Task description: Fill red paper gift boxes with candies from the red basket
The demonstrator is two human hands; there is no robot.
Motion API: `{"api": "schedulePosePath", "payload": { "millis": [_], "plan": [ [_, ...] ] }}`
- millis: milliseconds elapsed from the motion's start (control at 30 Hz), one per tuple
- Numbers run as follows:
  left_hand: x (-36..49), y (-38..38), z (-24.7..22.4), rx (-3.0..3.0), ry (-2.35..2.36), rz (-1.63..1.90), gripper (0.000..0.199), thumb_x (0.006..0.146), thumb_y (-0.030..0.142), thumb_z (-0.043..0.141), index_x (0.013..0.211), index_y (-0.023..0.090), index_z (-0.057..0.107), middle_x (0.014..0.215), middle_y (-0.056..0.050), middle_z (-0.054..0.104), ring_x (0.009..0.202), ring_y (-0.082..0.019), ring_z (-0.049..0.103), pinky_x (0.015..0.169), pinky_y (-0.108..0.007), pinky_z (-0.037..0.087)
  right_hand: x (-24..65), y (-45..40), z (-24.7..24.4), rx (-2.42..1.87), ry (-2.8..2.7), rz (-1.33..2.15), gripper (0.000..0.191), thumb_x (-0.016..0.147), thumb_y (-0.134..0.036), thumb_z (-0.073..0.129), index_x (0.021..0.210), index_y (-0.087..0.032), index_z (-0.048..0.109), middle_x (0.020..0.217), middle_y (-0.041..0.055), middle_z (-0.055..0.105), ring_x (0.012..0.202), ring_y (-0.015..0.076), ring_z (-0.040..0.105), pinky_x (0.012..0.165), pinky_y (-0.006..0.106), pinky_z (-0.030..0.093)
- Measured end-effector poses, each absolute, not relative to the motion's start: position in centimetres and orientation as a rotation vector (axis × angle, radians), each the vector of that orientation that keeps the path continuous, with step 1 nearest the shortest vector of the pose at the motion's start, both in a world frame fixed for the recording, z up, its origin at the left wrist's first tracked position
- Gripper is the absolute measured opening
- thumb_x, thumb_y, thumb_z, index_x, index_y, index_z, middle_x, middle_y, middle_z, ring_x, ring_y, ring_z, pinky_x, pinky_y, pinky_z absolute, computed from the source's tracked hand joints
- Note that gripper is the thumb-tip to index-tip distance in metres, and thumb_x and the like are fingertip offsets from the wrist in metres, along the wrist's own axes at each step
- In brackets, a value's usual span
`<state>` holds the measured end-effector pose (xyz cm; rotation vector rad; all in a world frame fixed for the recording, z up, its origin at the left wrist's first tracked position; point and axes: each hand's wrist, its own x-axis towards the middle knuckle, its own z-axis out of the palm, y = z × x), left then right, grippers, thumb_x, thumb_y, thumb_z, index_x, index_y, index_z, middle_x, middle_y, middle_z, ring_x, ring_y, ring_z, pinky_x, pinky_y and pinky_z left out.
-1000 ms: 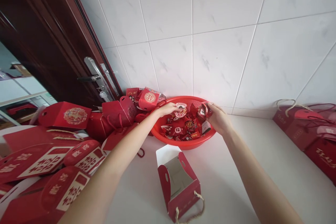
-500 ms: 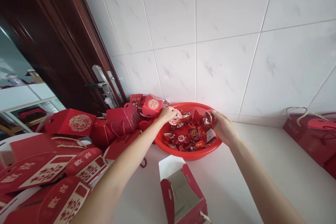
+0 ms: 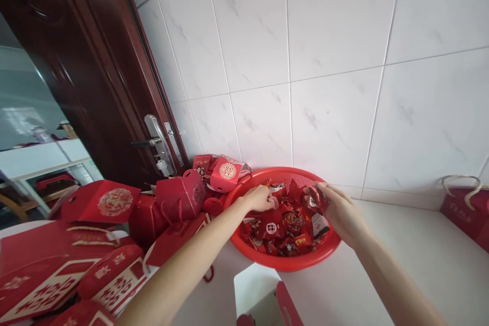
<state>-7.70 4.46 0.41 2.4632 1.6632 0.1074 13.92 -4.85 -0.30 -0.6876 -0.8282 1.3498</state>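
The person's left hand (image 3: 260, 198) reaches in over the near-left part of the basket, its grip pinched narrow on a pink patterned packet (image 3: 274, 203) that is mostly hidden by the fingers. The right hand (image 3: 346, 216) comes over the opposite side, its grip curled round a shiny red wrapped sweet (image 3: 315, 197) held up at the fingertips, above the others. Between and below the two hands lies a heap of red-wrapped sweets (image 3: 292, 219) in the red plastic basket (image 3: 282, 264), with a white-fronted packet (image 3: 320, 225) near the rim, just below the right hand. Nearer the person, just in front of the basket, an open box (image 3: 256, 288) stands on the white counter (image 3: 382, 244), cut off by the lower edge of my view; the basket's raised rim stands between it and the sweets. On the left, a box with a round gold emblem (image 3: 228, 169) sits close against the rim, and a crowded pile of red boxes (image 3: 114, 280) spreads toward the person, partly covered by the left forearm. Well apart on the right is a red container with a rope handle (image 3: 464, 214). Behind rises a pale tiled wall (image 3: 332, 25), meeting a dark wooden door (image 3: 87, 61) with a metal handle (image 3: 156, 142).
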Motion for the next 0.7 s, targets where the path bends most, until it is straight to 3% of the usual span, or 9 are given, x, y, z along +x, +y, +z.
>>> {"api": "schedulePosePath", "payload": {
  "millis": [133, 267, 367, 433, 500, 600, 700],
  "plan": [
    [-7.4, 4.8, -0.1, 2.467, 1.512, -0.104, 0.034, 0.085, 0.035, 0.058, 0.056, 0.020, 0.051, 0.058, -0.002, 0.059, 0.058, -0.018, 0.057, 0.054, -0.029, 0.037, 13.8, -4.9, -0.1, -0.700, -0.839, 1.353, 0.035, 0.061, -0.049, 0.091, 0.074, -0.022, 0.075, 0.086, 0.0058, 0.073, 0.088, 0.0251, 0.065, 0.081, 0.035, 0.053],
    [-7.2, 5.3, -0.7, 2.466, 1.417, -0.175, 0.012, 0.081, 0.025, 0.057, 0.078, 0.020, 0.068, 0.087, -0.005, 0.073, 0.082, -0.023, 0.067, 0.071, -0.029, 0.047, 13.8, -4.9, 0.0, -0.712, -0.817, 1.353, 0.034, 0.060, -0.047, 0.092, 0.075, -0.022, 0.074, 0.089, 0.0052, 0.072, 0.091, 0.0247, 0.064, 0.081, 0.034, 0.053],
    [-7.2, 5.5, -0.9, 2.463, 1.358, -0.226, 0.036, 0.072, 0.023, 0.065, 0.107, 0.025, 0.073, 0.132, -0.007, 0.067, 0.117, -0.030, 0.062, 0.094, -0.034, 0.047, 13.8, -5.0, -0.1, -0.708, -0.827, 1.355, 0.032, 0.062, -0.046, 0.091, 0.075, -0.022, 0.073, 0.089, 0.0042, 0.071, 0.090, 0.0232, 0.063, 0.080, 0.033, 0.052],
    [-7.3, 5.5, -0.9, 2.447, 1.306, -0.292, 0.051, 0.068, 0.023, 0.068, 0.118, 0.028, 0.071, 0.147, -0.007, 0.056, 0.128, -0.034, 0.054, 0.102, -0.038, 0.044, 13.9, -5.0, -0.1, -0.704, -0.835, 1.359, 0.031, 0.064, -0.045, 0.091, 0.075, -0.023, 0.073, 0.088, 0.0035, 0.071, 0.088, 0.0223, 0.063, 0.080, 0.032, 0.052],
    [-7.5, 5.5, -0.7, 2.399, 1.255, -0.329, 0.053, 0.066, 0.021, 0.069, 0.118, 0.027, 0.072, 0.142, -0.006, 0.061, 0.123, -0.033, 0.058, 0.099, -0.036, 0.045, 13.9, -5.1, -0.1, -0.701, -0.851, 1.363, 0.030, 0.066, -0.045, 0.090, 0.075, -0.023, 0.072, 0.086, 0.0033, 0.071, 0.085, 0.0221, 0.063, 0.080, 0.033, 0.052],
    [-7.7, 5.1, -0.1, 2.293, 1.229, -0.236, 0.031, 0.068, 0.026, 0.072, 0.098, 0.024, 0.077, 0.101, -0.001, 0.074, 0.095, -0.025, 0.065, 0.080, -0.028, 0.047, 13.9, -5.2, 0.1, -0.697, -0.873, 1.355, 0.030, 0.066, -0.045, 0.090, 0.075, -0.022, 0.072, 0.083, 0.0035, 0.072, 0.081, 0.0216, 0.064, 0.078, 0.033, 0.051],
    [-7.5, 4.7, 0.5, 2.209, 1.173, -0.083, 0.014, 0.070, 0.037, 0.074, 0.070, 0.022, 0.073, 0.070, 0.003, 0.065, 0.073, -0.018, 0.060, 0.066, -0.025, 0.041, 13.9, -5.2, 0.2, -0.697, -0.886, 1.338, 0.030, 0.065, -0.045, 0.090, 0.073, -0.022, 0.073, 0.081, 0.0036, 0.072, 0.079, 0.0208, 0.064, 0.077, 0.033, 0.052]
  ]
}}
